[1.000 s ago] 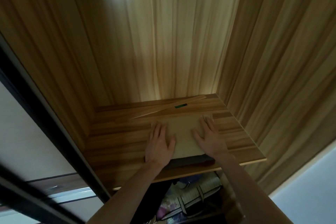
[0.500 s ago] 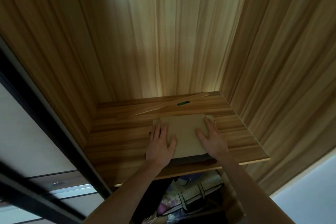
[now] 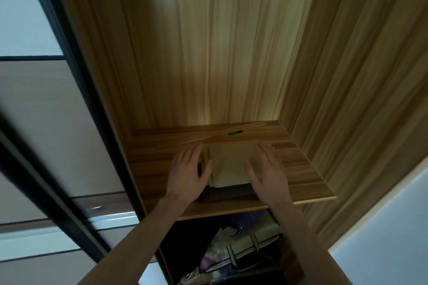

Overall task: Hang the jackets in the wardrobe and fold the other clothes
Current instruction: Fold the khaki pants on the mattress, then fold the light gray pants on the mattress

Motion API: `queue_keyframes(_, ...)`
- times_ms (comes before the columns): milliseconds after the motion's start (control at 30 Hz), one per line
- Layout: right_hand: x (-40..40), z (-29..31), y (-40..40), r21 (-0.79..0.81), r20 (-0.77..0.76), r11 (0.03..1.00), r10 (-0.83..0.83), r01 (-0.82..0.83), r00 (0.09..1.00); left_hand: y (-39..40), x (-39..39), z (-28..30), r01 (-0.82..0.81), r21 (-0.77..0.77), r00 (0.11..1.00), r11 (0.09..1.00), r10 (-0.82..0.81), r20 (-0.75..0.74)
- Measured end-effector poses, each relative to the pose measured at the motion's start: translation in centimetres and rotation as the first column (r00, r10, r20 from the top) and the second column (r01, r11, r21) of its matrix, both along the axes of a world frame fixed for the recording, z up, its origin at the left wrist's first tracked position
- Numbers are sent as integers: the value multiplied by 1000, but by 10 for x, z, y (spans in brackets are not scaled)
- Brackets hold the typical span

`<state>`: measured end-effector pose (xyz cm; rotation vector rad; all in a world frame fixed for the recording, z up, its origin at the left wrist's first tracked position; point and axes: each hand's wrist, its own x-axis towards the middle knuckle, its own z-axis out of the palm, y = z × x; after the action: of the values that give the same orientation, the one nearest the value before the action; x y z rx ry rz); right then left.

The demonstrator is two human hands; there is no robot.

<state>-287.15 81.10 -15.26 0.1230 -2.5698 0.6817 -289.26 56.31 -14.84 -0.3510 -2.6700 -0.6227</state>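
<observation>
Fingers straight, both hands (image 3: 188,170) (image 3: 268,172) flanking folded tan garment (image 3: 230,163) — long axis running into shelf (image 3: 298,164).

A home bedroom closet: a wood-grain wardrobe (image 3: 231,41) with a dark-framed sliding door (image 3: 76,90), a shelf (image 3: 301,169) holding folded clothes (image 3: 229,164), and bags (image 3: 245,247) stored beneath.

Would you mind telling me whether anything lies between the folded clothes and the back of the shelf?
Yes: a thin wooden strip lies slantwise across the shelf behind the folded clothes, with a small green tag beside it. The left hand and right hand rest flat at the stack's sides.
</observation>
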Motion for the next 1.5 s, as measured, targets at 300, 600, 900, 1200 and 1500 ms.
queue_keyframes(300,67,30,-95,28,-49,995,99,-97,994,-70,103,29,-79,57,991,995,84,-100)
queue_keyframes(600,142,52,-220,12,-80,953,303,-303,950,-165,227,43,-225,82,960,971,235,-154)
queue_keyframes(900,212,69,-353,10,-109,839,542,-544,833,-300,353,62,-538,98,811,837,546,-211)
queue_keyframes(1200,284,85,-489,34,-219,631,761,-775,610,-402,486,81,-815,56,559,576,809,-182)
queue_keyframes(1500,335,66,-638,118,-38,348,937,-930,346,-481,573,68,-962,27,264,273,947,-181)
